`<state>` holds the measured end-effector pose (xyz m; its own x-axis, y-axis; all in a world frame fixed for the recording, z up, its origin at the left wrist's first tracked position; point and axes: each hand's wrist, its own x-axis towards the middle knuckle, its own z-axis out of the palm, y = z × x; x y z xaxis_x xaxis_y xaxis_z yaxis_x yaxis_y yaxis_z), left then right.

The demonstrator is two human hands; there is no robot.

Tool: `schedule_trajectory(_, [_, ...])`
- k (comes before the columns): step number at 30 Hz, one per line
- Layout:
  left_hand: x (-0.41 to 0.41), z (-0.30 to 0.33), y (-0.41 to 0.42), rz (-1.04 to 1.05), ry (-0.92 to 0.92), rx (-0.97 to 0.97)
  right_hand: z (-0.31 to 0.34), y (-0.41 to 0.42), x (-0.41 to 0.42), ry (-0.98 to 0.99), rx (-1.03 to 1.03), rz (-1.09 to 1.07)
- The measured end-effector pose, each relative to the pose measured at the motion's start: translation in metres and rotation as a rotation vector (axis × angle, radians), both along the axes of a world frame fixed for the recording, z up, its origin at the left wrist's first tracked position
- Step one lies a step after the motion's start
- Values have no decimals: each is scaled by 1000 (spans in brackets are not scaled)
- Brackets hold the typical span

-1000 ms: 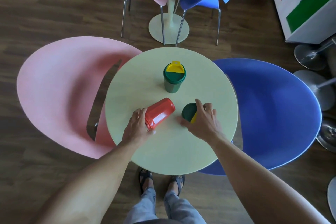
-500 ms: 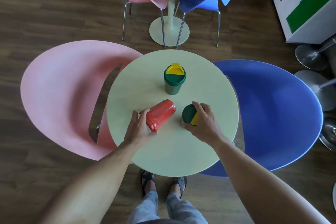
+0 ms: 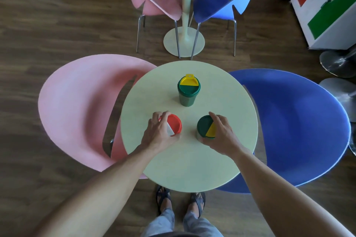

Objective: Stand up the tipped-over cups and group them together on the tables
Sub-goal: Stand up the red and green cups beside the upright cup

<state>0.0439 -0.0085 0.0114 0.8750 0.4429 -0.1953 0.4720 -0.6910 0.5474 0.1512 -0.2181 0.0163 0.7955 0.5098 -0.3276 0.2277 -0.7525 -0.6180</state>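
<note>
On wood flooring (image 3: 57, 25), round table (image 3: 192, 169) between pink chair (image 3: 77, 106) and blue chair (image 3: 298, 121).

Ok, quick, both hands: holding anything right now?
Left hand: closed on the upright red cup.
Right hand: closed on the upright green cup.

Bare forearms, no sleeves, nothing on the wrists. Light blue-grey jeans (image 3: 192, 225) below. Dark strappy sandals (image 3: 162, 199) on both feet, toes showing.
</note>
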Motion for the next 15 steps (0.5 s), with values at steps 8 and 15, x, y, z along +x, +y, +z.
schedule_trajectory(8, [-2,-1,9,-113,38,-41,9,0,4,69,-9,-98])
schedule_trajectory(15, [12,12,-5,5,32,-111,11,16,-9,40,26,-167])
